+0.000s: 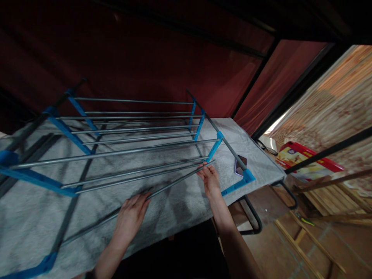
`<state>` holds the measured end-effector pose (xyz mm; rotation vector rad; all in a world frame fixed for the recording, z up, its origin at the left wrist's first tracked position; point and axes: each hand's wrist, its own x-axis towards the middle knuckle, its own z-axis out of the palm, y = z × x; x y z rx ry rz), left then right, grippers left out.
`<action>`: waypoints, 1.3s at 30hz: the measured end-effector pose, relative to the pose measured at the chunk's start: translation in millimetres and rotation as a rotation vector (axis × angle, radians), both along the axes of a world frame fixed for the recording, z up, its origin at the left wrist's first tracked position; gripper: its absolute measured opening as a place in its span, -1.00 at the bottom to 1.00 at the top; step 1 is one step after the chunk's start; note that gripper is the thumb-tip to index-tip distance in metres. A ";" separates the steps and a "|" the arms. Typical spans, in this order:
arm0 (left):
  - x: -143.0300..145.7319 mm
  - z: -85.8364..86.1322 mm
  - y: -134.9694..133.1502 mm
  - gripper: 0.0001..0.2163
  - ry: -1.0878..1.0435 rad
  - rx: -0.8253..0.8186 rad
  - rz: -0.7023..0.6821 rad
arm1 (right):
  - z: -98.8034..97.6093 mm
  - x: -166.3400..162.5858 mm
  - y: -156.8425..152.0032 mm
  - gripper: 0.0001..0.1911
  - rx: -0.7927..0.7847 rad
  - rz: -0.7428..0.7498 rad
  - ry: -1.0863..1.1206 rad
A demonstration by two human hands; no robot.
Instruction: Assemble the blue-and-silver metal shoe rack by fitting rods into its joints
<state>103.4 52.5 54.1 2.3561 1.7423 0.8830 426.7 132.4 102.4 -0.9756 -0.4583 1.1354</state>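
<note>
A rack of grey metal rods (130, 128) held in blue plastic side pieces (68, 133) lies over a grey towel-covered table (180, 201). My left hand (132, 215) is closed round a loose metal rod (174, 182) near its middle. My right hand (209, 179) pinches the far end of that same rod, close to a blue connector (215, 147) on the right side rail. The rod runs diagonally from lower left to upper right across the towel.
A phone (240, 165) lies on the towel by the blue corner piece (247, 178). A dark red curtain (145, 58) hangs behind the table. Right of the table are a red and yellow box (305, 159), wooden slats (325, 193) and a brick floor.
</note>
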 end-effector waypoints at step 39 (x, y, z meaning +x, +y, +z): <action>8.0 15.8 -11.0 -0.72 -2.039 -0.329 0.679 | -91.8 4.4 -39.6 -0.63 -0.225 0.196 -0.042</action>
